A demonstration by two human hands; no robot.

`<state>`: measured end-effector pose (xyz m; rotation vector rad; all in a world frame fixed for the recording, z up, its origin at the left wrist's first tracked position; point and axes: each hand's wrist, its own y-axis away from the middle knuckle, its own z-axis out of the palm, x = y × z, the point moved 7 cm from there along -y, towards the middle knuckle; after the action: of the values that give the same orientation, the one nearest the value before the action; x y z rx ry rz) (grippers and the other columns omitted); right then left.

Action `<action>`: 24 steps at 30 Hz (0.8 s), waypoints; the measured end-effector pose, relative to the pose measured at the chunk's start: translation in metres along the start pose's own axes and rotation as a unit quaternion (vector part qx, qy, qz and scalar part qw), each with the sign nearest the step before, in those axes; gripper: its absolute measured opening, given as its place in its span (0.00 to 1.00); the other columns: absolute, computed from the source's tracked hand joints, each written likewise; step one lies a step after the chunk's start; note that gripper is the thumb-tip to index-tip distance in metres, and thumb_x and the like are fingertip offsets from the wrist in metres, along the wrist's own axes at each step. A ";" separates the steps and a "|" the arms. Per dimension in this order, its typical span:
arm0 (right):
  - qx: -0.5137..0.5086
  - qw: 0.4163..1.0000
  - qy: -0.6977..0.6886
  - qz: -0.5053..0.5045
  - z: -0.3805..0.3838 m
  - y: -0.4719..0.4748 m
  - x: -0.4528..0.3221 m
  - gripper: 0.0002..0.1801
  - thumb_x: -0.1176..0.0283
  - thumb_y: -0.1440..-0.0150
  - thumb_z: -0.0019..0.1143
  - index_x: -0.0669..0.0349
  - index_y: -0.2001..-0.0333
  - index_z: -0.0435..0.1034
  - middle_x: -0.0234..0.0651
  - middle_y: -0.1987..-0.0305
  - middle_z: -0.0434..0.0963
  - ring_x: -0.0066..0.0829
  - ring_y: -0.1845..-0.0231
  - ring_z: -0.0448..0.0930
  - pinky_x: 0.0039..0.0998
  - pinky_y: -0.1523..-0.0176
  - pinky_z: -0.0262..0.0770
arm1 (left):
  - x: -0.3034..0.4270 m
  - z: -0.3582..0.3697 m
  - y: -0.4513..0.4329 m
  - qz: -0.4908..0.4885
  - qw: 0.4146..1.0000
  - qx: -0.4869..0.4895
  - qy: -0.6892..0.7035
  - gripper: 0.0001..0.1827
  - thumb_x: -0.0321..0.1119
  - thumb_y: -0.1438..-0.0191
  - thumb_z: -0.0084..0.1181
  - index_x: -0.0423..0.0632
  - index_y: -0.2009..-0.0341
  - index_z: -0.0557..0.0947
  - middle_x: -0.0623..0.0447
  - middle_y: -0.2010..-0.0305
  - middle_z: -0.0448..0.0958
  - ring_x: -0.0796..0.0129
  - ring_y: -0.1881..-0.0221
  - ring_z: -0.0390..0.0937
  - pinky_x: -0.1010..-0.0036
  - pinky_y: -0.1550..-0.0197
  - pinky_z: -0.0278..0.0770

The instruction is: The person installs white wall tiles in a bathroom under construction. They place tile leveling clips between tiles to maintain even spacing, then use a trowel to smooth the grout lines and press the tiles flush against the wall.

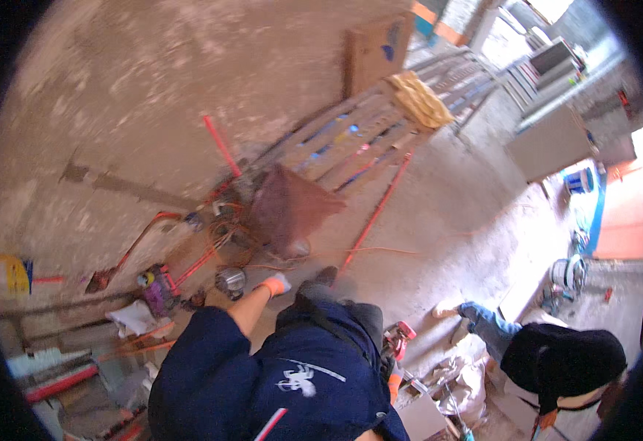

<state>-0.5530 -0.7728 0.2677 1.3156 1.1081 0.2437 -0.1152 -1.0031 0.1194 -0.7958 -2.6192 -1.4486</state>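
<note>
My left hand [277,284], in a pale glove with an orange cuff, hangs low at my left side. Motion blur hides how its fingers are set. A shiny metal cylinder [230,280] stands on the floor just left of it, apart from it. At my right hip, my right hand [395,380] wears an orange glove and is mostly hidden by my dark shirt. It appears to grip a red power tool [398,339] by its dark rear part. That tool's exact kind is too blurred to tell.
A person [564,358] bends over at the right. A slatted wooden rack [349,140] runs along the wall, bearing a yellow folded bundle [419,99]. A brown sack [294,209], a red pole [379,206] and an orange cable [382,249] lie ahead. Crumpled sacks [459,386] lie right.
</note>
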 end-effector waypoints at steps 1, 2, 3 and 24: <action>0.005 1.000 -0.021 -0.002 -0.003 -0.011 -0.007 0.12 0.68 0.43 0.49 0.65 0.61 0.71 0.40 0.69 0.78 0.35 0.78 0.77 0.29 0.76 0.74 | 0.007 0.010 -0.008 0.001 0.998 0.009 0.068 0.16 0.35 0.50 0.44 0.41 0.63 0.82 0.38 0.58 0.77 0.49 0.57 0.77 0.59 0.57 0.74; -0.016 0.998 -0.039 0.039 -0.003 -0.027 -0.010 0.12 0.67 0.43 0.47 0.64 0.61 0.71 0.40 0.70 0.77 0.35 0.79 0.76 0.28 0.77 0.73 | 0.000 0.027 -0.013 -0.078 0.971 -0.029 0.225 0.12 0.34 0.53 0.48 0.44 0.68 0.82 0.42 0.65 0.78 0.51 0.64 0.77 0.61 0.64 0.74; -0.039 0.996 -0.046 0.065 -0.004 -0.044 -0.015 0.12 0.66 0.43 0.45 0.62 0.62 0.70 0.40 0.72 0.77 0.36 0.81 0.75 0.28 0.78 0.72 | -0.003 0.044 -0.014 -0.156 0.916 -0.047 0.366 0.08 0.33 0.57 0.53 0.46 0.73 0.82 0.46 0.71 0.80 0.52 0.71 0.78 0.62 0.70 0.75; 0.025 0.990 -0.093 -0.104 -0.113 -0.345 -0.492 0.11 0.66 0.47 0.52 0.60 0.62 0.69 0.38 0.74 0.76 0.29 0.80 0.75 0.28 0.80 0.71 | 0.245 -0.495 -0.237 -0.022 0.864 0.255 0.433 0.11 0.36 0.49 0.49 0.45 0.67 0.81 0.50 0.72 0.78 0.67 0.76 0.74 0.72 0.72 0.72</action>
<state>-1.0320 -1.1520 0.2390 1.2291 1.0873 -0.0605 -0.5363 -1.4011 0.2812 0.0114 -2.1011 -0.7460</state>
